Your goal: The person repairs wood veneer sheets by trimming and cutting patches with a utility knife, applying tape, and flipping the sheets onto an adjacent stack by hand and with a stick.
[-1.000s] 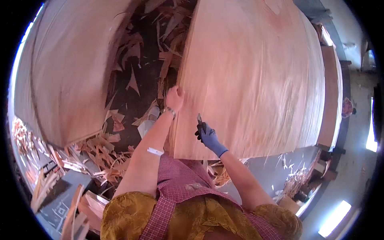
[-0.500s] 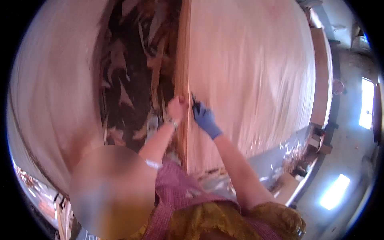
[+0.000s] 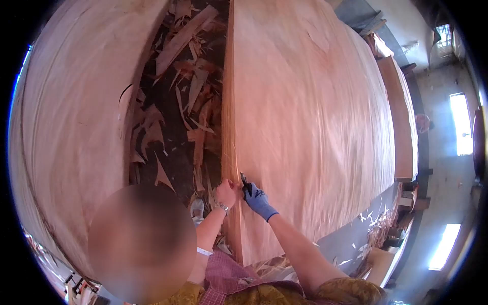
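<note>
A tall stack of thin wood veneer sheets (image 3: 305, 117) lies before me, its long edge running away from me. My left hand (image 3: 226, 193), bare with a wristwatch (image 3: 222, 207), is closed at this edge, its fingertips pinching the veneer there. Just to its right, my right hand (image 3: 258, 200) wears a blue-grey glove and grips a dark-handled knife (image 3: 246, 186). The knife's tip points away from me, close to the edge of the top sheet. Whether the blade touches the wood I cannot tell.
Another veneer stack (image 3: 71, 112) stands on the left. Torn veneer scraps (image 3: 195, 76) litter the dark floor between the stacks, where a shoe (image 3: 197, 207) shows. A further stack (image 3: 399, 117) is at the right, near a person (image 3: 422, 123). A blurred disc covers the lower left.
The view has tilted, so both hands and the stack appear lower. My hands remain close together at the stack's edge, the knife still in my right hand.
</note>
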Demonstrator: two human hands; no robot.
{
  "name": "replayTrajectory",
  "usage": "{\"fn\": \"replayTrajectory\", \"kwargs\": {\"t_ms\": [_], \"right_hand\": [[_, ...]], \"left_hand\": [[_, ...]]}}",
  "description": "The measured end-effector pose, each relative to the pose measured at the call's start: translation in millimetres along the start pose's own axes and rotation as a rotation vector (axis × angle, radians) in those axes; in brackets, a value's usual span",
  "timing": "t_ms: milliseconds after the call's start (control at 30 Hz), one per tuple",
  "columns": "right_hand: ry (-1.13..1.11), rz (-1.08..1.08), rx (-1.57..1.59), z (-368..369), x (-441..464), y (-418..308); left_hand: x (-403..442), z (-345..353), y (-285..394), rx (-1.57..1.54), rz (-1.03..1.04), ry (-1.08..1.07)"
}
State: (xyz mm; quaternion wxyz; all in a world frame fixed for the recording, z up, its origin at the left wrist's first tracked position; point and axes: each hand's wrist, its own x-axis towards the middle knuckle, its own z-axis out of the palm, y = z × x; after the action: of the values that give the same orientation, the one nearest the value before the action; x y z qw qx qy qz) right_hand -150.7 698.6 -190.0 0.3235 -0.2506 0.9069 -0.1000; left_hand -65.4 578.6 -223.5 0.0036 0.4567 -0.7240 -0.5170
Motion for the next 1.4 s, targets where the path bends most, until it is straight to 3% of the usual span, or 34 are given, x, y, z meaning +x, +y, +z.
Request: {"fn": "replayTrajectory", "kwargs": {"t_ms": [300, 367, 433, 633, 867, 1167, 1300, 1400], "right_hand": [[0.052, -0.056, 0.121, 7, -10, 17], [0.226, -0.299, -0.145, 46, -1, 55], [0.159, -0.202, 0.13, 6, -20, 14], [-0.002, 0.018, 0.037, -9, -27, -10], [-0.007, 0.044, -0.061, -3, -35, -24], [-0.059, 0.053, -0.122, -4, -37, -28], [-0.088, 0.057, -0.189, 11, -50, -19], [-0.068, 0.066, -0.098, 22, -73, -10]], "left_hand": [[-1, 2, -3, 0.038, 0.038, 0.004], [2, 10, -12, 0.031, 0.066, 0.03], [9, 13, -23, 0.009, 0.064, 0.019], [26, 10, -32, -0.162, 0.028, -0.149], [21, 5, -34, -0.295, -0.026, -0.224], [18, -1, -21, -0.155, 0.092, -0.111], [23, 0, -23, -0.132, 0.087, -0.165], [22, 2, -26, -0.1, 0.12, -0.139]]}}
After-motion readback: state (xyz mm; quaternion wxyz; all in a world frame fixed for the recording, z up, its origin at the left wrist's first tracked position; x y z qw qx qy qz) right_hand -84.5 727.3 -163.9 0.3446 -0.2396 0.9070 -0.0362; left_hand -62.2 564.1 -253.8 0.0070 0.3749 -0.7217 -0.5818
